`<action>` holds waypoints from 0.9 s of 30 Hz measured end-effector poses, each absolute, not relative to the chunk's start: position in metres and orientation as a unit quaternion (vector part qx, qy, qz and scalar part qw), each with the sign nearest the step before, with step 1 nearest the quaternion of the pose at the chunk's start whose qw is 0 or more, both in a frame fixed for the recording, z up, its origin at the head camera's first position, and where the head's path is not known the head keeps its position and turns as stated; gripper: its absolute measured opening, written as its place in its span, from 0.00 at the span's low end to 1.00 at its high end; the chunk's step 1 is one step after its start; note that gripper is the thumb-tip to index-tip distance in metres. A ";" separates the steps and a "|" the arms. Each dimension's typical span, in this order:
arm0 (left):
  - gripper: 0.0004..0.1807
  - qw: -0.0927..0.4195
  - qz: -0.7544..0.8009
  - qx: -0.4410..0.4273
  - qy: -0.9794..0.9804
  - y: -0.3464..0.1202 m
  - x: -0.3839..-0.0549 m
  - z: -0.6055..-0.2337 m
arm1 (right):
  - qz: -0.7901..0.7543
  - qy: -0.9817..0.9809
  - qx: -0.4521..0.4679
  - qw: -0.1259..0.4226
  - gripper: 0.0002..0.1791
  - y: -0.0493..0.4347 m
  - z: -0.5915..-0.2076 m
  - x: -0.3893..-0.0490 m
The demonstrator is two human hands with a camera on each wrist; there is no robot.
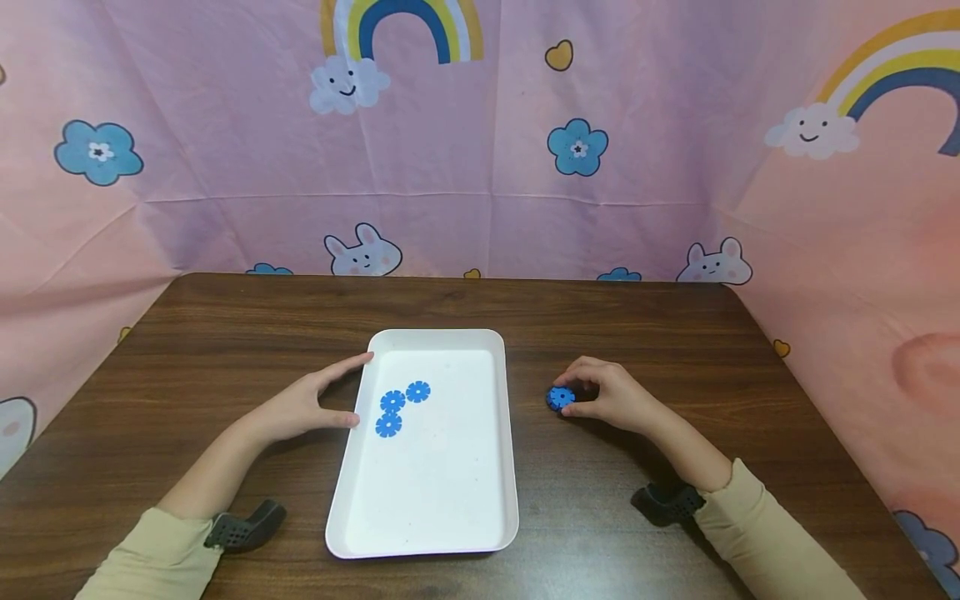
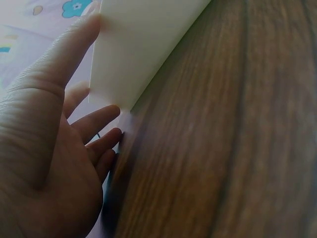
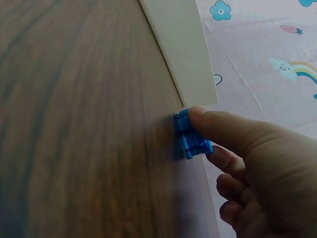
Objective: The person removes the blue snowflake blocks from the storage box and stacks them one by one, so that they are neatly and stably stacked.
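Note:
A white tray (image 1: 450, 483) lies lengthwise on the table, with 3 blue notched discs (image 1: 388, 425) flat in its left part. My left hand (image 1: 300, 407) touches the tray's left rim, thumb and index finger spread apart; its other fingers hang beside the tray wall in the left wrist view. Right of the tray, my right hand (image 1: 611, 398) pinches a small stack of blue notched discs (image 1: 560, 397) between thumb and fingers. The right wrist view shows that stack (image 3: 188, 136) from the side, low at the tabletop; how many discs it has, I cannot tell.
The brown wooden table (image 1: 630, 317) spreads out around the tray. Behind it hangs a pink and lilac cloth (image 1: 450, 233) printed with rainbows, flowers and rabbits. A black wrist device (image 1: 243, 527) sits on the left forearm, another (image 1: 667, 504) on the right.

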State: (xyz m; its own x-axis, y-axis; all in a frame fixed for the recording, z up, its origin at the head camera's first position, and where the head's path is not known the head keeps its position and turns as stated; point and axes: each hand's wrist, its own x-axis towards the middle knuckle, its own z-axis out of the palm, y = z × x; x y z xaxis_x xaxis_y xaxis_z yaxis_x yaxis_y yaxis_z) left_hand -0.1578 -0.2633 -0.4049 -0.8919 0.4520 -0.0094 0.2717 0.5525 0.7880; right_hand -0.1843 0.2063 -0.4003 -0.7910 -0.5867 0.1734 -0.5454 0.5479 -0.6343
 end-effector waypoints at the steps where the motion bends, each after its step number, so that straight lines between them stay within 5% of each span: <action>1: 0.46 0.107 0.425 0.206 0.875 -0.263 -0.158 -0.405 | -0.350 0.879 -0.322 0.030 0.17 0.206 -0.400 -0.184; 27: 0.46 0.109 0.425 0.203 0.875 -0.263 -0.159 -0.407 | -0.382 0.861 -0.336 -0.008 0.18 0.204 -0.379 -0.183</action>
